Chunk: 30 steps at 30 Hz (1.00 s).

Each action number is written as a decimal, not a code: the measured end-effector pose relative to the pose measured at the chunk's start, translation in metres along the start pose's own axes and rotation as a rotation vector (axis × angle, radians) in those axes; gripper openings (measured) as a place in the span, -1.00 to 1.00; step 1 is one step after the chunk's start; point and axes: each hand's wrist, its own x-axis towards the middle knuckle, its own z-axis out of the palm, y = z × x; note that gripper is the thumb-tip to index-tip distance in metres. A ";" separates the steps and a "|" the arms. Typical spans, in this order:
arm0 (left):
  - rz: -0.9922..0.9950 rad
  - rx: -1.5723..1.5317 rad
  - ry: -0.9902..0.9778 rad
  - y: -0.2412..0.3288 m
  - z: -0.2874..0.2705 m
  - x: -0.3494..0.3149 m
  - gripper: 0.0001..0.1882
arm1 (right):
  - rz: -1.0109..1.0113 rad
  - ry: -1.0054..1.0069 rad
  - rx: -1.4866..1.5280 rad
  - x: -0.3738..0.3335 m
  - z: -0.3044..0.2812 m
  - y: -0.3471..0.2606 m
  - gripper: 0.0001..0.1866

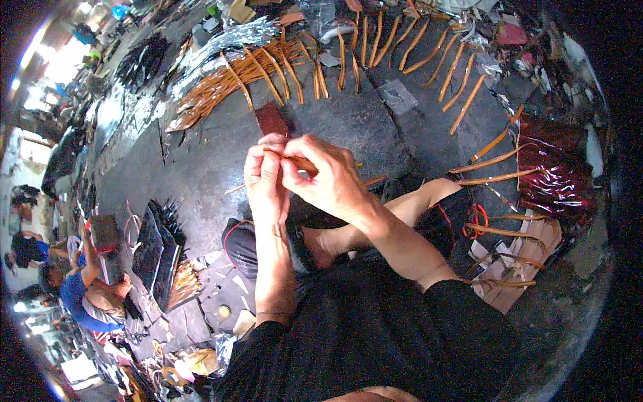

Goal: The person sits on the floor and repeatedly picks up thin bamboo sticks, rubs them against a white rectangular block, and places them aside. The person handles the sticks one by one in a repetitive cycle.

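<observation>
Both my hands meet in front of me above the dark floor, fingers pinched together. A narrow brown strap [303,163] runs between them. My left hand [266,175] grips its left end between thumb and fingers. My right hand [329,175] pinches it farther along, and its fingers hide part of the strap. Just beyond my left fingertips lies a flat reddish-brown piece [272,118]. Past my right hand, another brown strip [376,181] shows; I cannot tell whether it belongs to the held one.
Brown straps [340,61] lie fanned in an arc ahead. Behind them on the left is a bundle of thin brown strips [228,82]. Shiny dark-red sheets [559,167] and a wooden board [529,258] lie right. Another person [90,288] sits left, beyond a black panel [157,251].
</observation>
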 end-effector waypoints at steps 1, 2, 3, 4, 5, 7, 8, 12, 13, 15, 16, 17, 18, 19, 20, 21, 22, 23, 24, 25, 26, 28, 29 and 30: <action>0.020 -0.009 0.011 0.002 0.008 0.003 -0.77 | -0.001 0.012 0.030 0.002 0.004 -0.001 -0.83; 0.013 -0.071 0.041 0.001 0.014 0.006 -0.74 | -0.004 0.039 0.036 0.004 0.009 -0.001 -0.82; 0.039 -0.149 0.068 0.003 0.024 0.009 -0.75 | -0.012 0.063 0.049 0.007 0.014 -0.002 -0.82; 0.046 -0.221 0.117 0.006 0.030 0.010 -0.77 | -0.042 0.077 0.031 0.010 0.015 -0.003 -0.81; 0.053 -0.292 0.166 0.010 0.035 0.011 -0.79 | -0.072 0.090 0.013 0.013 0.016 -0.005 -0.81; 0.077 -0.321 0.217 0.021 0.046 0.013 -0.79 | -0.080 0.084 -0.013 0.016 0.015 -0.009 -0.81; 0.090 -0.334 0.243 0.025 0.049 0.014 -0.79 | -0.058 0.064 -0.020 0.015 0.013 -0.011 -0.81; 0.109 -0.281 0.290 0.031 0.046 0.021 -0.79 | -0.100 0.108 0.005 0.014 0.014 -0.012 -0.82; 0.093 -0.269 0.331 0.032 0.046 0.023 -0.79 | -0.101 0.123 0.001 0.012 0.015 -0.009 -0.82; 0.062 -0.247 0.410 0.038 0.044 0.026 -0.80 | -0.090 0.080 -0.047 0.007 0.014 -0.003 -0.83; 0.094 -0.233 0.396 0.042 0.045 0.031 -0.81 | -0.085 0.059 -0.072 0.005 0.014 -0.001 -0.83; 0.099 -0.269 0.394 0.043 0.040 0.035 -0.82 | -0.080 0.059 -0.063 0.003 0.015 0.001 -0.83; 0.102 -0.306 0.393 0.042 0.034 0.039 -0.83 | -0.072 0.058 -0.056 0.000 0.016 0.003 -0.83; 0.106 -0.343 0.392 0.039 0.031 0.042 -0.83 | -0.065 0.057 -0.049 -0.002 0.016 0.005 -0.83; 0.132 -0.299 0.399 0.035 0.031 0.043 -0.83 | -0.051 0.053 -0.068 -0.003 0.015 0.005 -0.82; 0.144 -0.306 0.392 0.033 0.029 0.045 -0.83 | -0.038 0.048 -0.085 -0.003 0.013 0.005 -0.82; 0.156 -0.314 0.384 0.031 0.027 0.046 -0.83 | -0.024 0.042 -0.103 -0.003 0.011 0.005 -0.81; 0.168 -0.321 0.377 0.030 0.023 0.048 -0.82 | -0.021 0.025 -0.103 -0.006 0.010 0.007 -0.80; 0.206 -0.332 0.348 0.035 0.014 0.053 -0.81 | -0.019 0.006 -0.102 -0.009 0.010 0.008 -0.80; 0.240 -0.348 0.315 0.040 0.010 0.059 -0.80 | -0.015 -0.011 -0.106 -0.011 0.008 0.010 -0.79; 0.248 -0.357 0.395 0.041 0.009 0.065 -0.80 | -0.026 -0.011 -0.101 -0.013 0.007 0.011 -0.79; 0.269 -0.373 0.346 0.036 -0.006 0.075 -0.79 | -0.048 -0.016 -0.088 -0.018 0.007 0.012 -0.79; 0.278 -0.381 0.321 0.032 -0.014 0.076 -0.79 | -0.048 -0.009 -0.120 -0.021 0.008 0.014 -0.78; 0.265 -0.389 0.426 0.035 -0.004 0.077 -0.81 | -0.047 0.000 -0.152 -0.023 0.009 0.018 -0.78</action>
